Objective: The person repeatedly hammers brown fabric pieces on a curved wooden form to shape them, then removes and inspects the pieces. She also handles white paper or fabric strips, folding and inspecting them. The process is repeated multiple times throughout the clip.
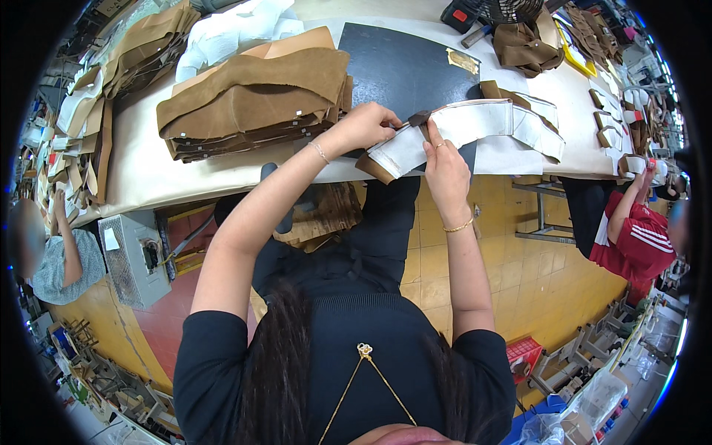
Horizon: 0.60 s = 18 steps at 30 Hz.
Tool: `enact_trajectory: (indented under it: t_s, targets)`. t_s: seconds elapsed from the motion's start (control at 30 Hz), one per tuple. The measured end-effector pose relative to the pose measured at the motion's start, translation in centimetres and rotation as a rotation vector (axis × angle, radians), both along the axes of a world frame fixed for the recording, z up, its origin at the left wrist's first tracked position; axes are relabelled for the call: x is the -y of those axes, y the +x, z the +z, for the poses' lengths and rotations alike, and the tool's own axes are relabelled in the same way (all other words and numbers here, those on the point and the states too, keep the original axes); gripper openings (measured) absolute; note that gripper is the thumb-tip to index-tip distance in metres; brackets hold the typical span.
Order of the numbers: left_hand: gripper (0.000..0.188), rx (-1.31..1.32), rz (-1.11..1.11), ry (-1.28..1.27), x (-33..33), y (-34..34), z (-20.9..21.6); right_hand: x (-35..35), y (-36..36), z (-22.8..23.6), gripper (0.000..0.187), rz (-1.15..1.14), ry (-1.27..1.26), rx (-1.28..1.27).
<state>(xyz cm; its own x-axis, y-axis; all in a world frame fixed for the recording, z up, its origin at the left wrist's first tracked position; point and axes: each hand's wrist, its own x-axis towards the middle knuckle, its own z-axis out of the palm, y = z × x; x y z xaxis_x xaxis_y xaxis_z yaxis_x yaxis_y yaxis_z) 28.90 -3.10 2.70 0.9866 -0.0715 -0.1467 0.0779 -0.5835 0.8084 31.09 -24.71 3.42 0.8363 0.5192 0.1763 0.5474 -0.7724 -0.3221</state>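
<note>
Small white labels (299,113), too small to read, dot the stack of brown suede leather panels (245,111) left of the fingers. The left hand (365,127) and right hand (448,172) touch curved, white-faced brown leather pieces (397,152) — fingers bunched close, though whether they pinch, I cannot tell. Beyond them, a black flat board (400,67) lies bare; nearer runs the cream-covered desk's (141,170) edge, above yellow tiled floor (445,259).
</note>
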Motion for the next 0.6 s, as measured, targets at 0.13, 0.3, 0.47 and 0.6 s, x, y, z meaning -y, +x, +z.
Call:
enact_trajectory:
  t_s: [0.13,0.3,0.47,0.6]
  targets:
    - [0.023,0.232,0.078,0.222,1.9,-1.5,-0.7,0.1,0.1,-0.1,0.044,0.004,0.018,0.007]
    - [0.014,0.431,0.112,0.532,3.9,-3.0,-1.7,0.2,1.0,1.8,0.045,0.042,0.111,0.028]
    - [0.013,0.479,0.088,0.643,4.4,-3.6,-1.4,-0.5,0.0,2.6,0.045,0.021,0.285,0.086]
    - [0.015,0.470,0.207,0.518,3.9,-3.7,-2.1,-0.4,-0.1,2.3,0.040,0.054,-0.074,-0.084]
